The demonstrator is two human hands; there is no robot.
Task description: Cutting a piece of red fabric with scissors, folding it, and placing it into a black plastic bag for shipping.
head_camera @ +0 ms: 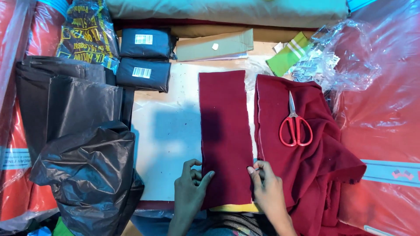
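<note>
Both hands pinch the maroon fabric strip: left hand, right hand; red scissors up past the right grip.

One scissors, two dark packets, two maroon cloths, two hands.

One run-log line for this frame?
left hand: on left edge of maroon strip | right hand: pinching its right edge | red scissors: on maroon pile, untouched
</note>
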